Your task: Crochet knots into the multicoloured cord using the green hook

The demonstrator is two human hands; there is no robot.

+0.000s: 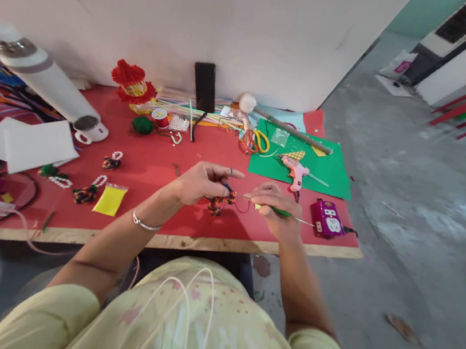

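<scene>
My left hand (197, 184) pinches a small crocheted piece (217, 203) of dark yarn flecked with orange and red, its index finger stretched out with a strand over it. In my right hand (272, 208) is a crochet hook (282, 212) with a green handle, held level like a pencil. The hook's thin tip reaches the right edge of the piece. A loop of red yarn (246, 206) hangs between my hands. Two similar dark pieces with white bead loops, a nearer one (84, 194) and a farther one (112, 162), lie to the left.
Right of my hands stand a pink glue gun (297, 171) on green sheets (336, 177) and a purple power socket (329, 219). Behind are yellow-handled scissors (261, 141), a phone (205, 87) on a stand and green yarn (142, 124). A mug (92, 129) and yellow packet (109, 200) lie left.
</scene>
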